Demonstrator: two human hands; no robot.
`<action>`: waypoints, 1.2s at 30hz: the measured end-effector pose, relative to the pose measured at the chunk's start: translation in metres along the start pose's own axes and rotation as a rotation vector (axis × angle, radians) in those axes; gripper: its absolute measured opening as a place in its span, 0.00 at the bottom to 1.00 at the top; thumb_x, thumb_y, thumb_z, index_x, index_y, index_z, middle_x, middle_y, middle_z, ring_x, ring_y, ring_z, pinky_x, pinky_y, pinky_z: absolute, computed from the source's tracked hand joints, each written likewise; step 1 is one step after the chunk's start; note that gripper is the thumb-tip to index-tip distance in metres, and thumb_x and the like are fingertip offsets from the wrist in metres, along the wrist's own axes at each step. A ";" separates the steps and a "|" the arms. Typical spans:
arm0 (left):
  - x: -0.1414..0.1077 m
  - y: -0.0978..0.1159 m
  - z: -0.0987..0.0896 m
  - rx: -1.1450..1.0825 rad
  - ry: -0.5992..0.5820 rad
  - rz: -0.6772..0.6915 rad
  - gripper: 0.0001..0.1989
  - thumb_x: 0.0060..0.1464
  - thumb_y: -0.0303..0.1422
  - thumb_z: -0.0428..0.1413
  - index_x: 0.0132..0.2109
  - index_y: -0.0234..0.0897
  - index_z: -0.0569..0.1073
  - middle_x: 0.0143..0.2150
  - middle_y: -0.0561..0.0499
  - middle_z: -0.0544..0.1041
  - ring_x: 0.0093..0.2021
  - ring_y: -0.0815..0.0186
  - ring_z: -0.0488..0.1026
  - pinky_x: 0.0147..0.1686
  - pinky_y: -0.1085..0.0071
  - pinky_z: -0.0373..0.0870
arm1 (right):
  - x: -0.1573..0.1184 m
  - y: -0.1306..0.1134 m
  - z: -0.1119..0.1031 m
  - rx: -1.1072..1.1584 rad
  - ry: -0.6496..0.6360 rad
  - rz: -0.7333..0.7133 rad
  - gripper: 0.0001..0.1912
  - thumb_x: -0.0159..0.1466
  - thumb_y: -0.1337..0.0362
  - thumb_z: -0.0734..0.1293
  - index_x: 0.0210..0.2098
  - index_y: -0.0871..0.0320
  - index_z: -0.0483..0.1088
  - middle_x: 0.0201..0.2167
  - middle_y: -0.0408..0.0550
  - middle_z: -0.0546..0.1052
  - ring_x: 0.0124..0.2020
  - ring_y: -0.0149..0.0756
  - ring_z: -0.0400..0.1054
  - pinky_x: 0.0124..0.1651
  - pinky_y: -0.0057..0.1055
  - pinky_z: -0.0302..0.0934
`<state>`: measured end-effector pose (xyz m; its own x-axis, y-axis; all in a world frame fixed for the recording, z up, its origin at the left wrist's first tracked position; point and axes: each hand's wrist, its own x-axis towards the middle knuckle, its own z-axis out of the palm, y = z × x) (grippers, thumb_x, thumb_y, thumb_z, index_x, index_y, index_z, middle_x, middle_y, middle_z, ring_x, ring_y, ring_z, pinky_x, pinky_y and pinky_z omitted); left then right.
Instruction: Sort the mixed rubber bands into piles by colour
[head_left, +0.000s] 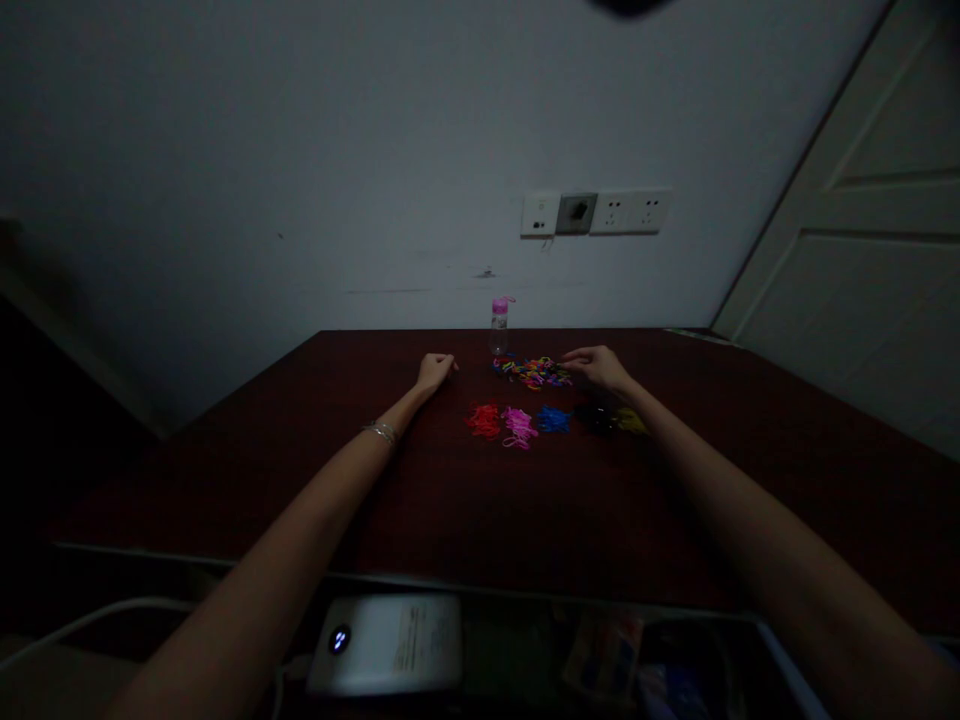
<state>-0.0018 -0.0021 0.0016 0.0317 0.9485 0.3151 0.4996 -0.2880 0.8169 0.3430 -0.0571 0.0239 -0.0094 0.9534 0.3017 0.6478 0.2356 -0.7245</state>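
Note:
A mixed heap of small coloured bands lies on the dark red table. My right hand is at the heap's right edge, thumb and fingertips pinched together; what they hold is too small to name. Left of the heap, my left hand rests on the table with its fingers curled in and nothing visible in them. Nearer to me lie separate piles: red, pink, blue, black and yellow, the last partly behind my right forearm.
A clear bottle with a pink cap stands behind the heap, near the wall with sockets. Below the table's front edge, an open drawer holds a white power bank and packets. A door is at the right.

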 end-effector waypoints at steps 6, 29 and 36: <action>0.002 -0.003 0.001 -0.002 0.002 0.002 0.15 0.44 0.36 0.46 0.22 0.32 0.72 0.14 0.55 0.63 0.18 0.72 0.59 0.21 0.76 0.54 | -0.019 -0.023 -0.020 0.090 -0.131 0.037 0.16 0.52 0.63 0.67 0.39 0.64 0.74 0.33 0.53 0.78 0.34 0.38 0.71 0.35 0.32 0.65; -0.001 0.002 0.001 0.108 -0.038 0.025 0.15 0.46 0.35 0.45 0.23 0.32 0.73 0.15 0.54 0.64 0.19 0.71 0.62 0.22 0.76 0.56 | -0.038 0.015 -0.046 -0.120 -0.173 -0.014 0.15 0.54 0.59 0.65 0.39 0.59 0.75 0.36 0.50 0.78 0.38 0.41 0.71 0.42 0.34 0.64; -0.004 0.013 0.005 0.310 -0.071 0.077 0.13 0.47 0.38 0.51 0.30 0.34 0.77 0.28 0.49 0.75 0.30 0.67 0.69 0.30 0.75 0.62 | -0.035 0.083 -0.055 -0.433 0.075 -0.005 0.18 0.58 0.61 0.59 0.43 0.59 0.74 0.44 0.51 0.75 0.46 0.44 0.68 0.52 0.37 0.59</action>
<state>0.0085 -0.0091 0.0087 0.1342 0.9356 0.3265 0.7331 -0.3154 0.6026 0.4391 -0.0816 -0.0123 0.0319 0.9324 0.3600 0.9077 0.1237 -0.4009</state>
